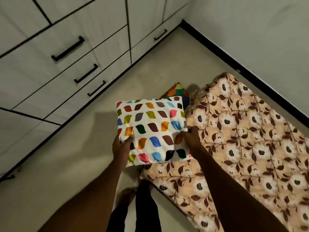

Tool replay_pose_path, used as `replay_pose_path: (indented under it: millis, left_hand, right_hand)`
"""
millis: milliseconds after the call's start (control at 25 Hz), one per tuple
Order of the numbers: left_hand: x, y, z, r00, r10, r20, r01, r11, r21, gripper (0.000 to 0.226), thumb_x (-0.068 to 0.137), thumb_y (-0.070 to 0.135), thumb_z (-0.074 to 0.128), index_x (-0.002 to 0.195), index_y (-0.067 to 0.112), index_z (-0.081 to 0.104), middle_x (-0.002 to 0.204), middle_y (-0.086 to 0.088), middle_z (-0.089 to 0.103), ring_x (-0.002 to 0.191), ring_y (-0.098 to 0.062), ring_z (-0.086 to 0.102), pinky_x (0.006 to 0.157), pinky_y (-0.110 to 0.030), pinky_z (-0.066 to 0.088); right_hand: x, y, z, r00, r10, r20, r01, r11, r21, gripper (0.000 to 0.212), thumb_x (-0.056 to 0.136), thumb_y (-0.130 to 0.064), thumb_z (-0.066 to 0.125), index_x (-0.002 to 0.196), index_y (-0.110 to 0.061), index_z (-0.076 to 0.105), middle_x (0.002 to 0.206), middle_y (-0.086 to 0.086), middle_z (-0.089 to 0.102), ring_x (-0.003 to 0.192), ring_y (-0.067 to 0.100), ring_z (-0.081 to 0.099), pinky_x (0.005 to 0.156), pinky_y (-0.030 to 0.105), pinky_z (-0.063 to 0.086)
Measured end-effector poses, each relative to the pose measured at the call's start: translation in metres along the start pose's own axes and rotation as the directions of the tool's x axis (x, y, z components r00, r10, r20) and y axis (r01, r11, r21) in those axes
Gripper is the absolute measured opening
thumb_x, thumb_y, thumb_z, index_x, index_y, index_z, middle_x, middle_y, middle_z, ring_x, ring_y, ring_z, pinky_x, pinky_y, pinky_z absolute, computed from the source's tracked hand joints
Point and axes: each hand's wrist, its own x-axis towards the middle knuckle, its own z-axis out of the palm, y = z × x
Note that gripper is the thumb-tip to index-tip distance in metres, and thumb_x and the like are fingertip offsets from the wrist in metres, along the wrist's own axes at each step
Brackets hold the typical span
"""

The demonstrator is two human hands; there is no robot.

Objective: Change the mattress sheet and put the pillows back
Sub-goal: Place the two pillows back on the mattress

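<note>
Both forearms reach down from the bottom of the view, nearest the camera, and bare feet show between them on the floor [80, 164]. Beyond them the mattress [242, 148] is the biggest thing, lying flat on the floor along the wall in a peach sheet printed with brown leaves and pale flowers. That sheet looks spread over it already, so the pillows seem to be what is left.

Next in size is the white pillow [151, 129] with coloured leaf shapes, held above the floor just beside the mattress's near corner. The left hand [121, 146] grips its left edge, thumb curled over the top face. The right hand [190, 138] pinches its right edge. It likely weighs little and is soft and squashy; it dents where the fingers press. The cover looks smooth, so opposite edges, as now, suit it best.

Smallest, a second pillow [178, 92] with bright scales peeks out behind it, on the floor against the mattress.
</note>
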Motion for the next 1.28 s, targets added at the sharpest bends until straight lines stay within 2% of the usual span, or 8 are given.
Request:
replay_pose_path:
  millis: [120,360,560,760,920,1080,1160,1280]
  left_hand:
    - [-0.051,0.031,-0.004,0.993,0.105,0.05,-0.111,0.982,0.155,0.064,0.088,0.048,0.079,0.144,0.025,0.057,0.137,-0.001,0.067,0.119,-0.025,0.067,0.101,-0.05,0.057]
    - [-0.17,0.061,-0.001,0.952,0.228,0.205,-0.287,0.9,0.327,0.071,0.09,0.065,0.066,0.147,0.026,0.053,0.141,-0.004,0.064,0.121,-0.028,0.066,0.1,-0.053,0.058]
    - [-0.295,0.037,0.038,0.855,0.309,0.417,-0.453,0.836,0.309,0.063,0.093,0.058,0.067,0.146,0.024,0.056,0.139,-0.005,0.065,0.123,-0.03,0.064,0.1,-0.05,0.057]
    - [-0.424,-0.027,0.115,0.751,0.269,0.603,-0.537,0.78,0.32,0.082,0.086,0.076,0.062,0.15,0.026,0.051,0.149,-0.006,0.058,0.133,-0.033,0.056,0.11,-0.053,0.049]
    - [-0.555,-0.107,0.172,0.67,0.213,0.711,-0.569,0.762,0.308,0.07,0.095,0.058,0.064,0.153,0.022,0.046,0.153,-0.007,0.053,0.138,-0.033,0.053,0.112,-0.047,0.047]
    - [-0.68,-0.191,0.219,0.591,0.16,0.79,-0.591,0.753,0.29,0.069,0.095,0.06,0.064,0.151,0.022,0.049,0.148,-0.006,0.058,0.132,-0.03,0.058,0.107,-0.044,0.052]
    - [-0.735,-0.238,0.234,0.548,0.125,0.827,-0.607,0.74,0.29,0.069,0.093,0.063,0.064,0.148,0.023,0.052,0.143,-0.005,0.061,0.128,-0.028,0.06,0.104,-0.041,0.053]
    - [-0.793,-0.281,0.256,0.513,0.075,0.855,-0.603,0.74,0.297,0.081,0.083,0.079,0.062,0.142,0.024,0.057,0.135,-0.005,0.066,0.121,-0.031,0.064,0.102,-0.048,0.055]
  right_hand:
    - [-0.075,0.027,-0.039,0.993,-0.031,-0.116,0.048,0.987,0.151,0.035,0.086,-0.018,0.074,0.116,-0.016,0.055,0.104,0.0,0.061,0.101,0.024,0.061,0.087,0.041,0.055]
    - [-0.234,0.088,-0.102,0.963,0.016,-0.267,0.091,0.92,0.382,0.08,0.075,-0.018,0.078,0.149,-0.021,0.05,0.139,0.004,0.061,0.117,0.026,0.062,0.099,0.044,0.057]
    - [-0.352,0.168,-0.18,0.87,0.021,-0.492,0.189,0.908,0.373,0.065,0.095,-0.021,0.071,0.155,-0.019,0.044,0.146,0.001,0.055,0.127,0.023,0.057,0.109,0.043,0.05]
    - [-0.445,0.276,-0.277,0.758,0.127,-0.64,0.211,0.88,0.425,0.06,0.096,-0.017,0.068,0.153,-0.017,0.047,0.14,0.001,0.059,0.118,0.019,0.059,0.099,0.034,0.05]
    - [-0.509,0.394,-0.356,0.676,0.209,-0.707,0.22,0.858,0.465,0.062,0.095,-0.019,0.071,0.153,-0.02,0.048,0.139,0.002,0.062,0.118,0.019,0.061,0.096,0.03,0.048]
    - [-0.57,0.507,-0.434,0.611,0.254,-0.75,0.256,0.833,0.491,0.06,0.096,-0.017,0.072,0.151,-0.019,0.049,0.129,-0.004,0.062,0.115,0.015,0.06,0.095,0.028,0.046]
    - [-0.602,0.566,-0.469,0.598,0.319,-0.735,0.251,0.797,0.549,0.061,0.095,-0.014,0.072,0.152,-0.019,0.049,0.131,-0.003,0.061,0.116,0.017,0.06,0.094,0.029,0.047]
    - [-0.632,0.624,-0.515,0.574,0.401,-0.714,0.219,0.765,0.606,0.065,0.096,-0.011,0.072,0.155,-0.019,0.046,0.146,0.002,0.056,0.119,0.015,0.055,0.098,0.031,0.046]
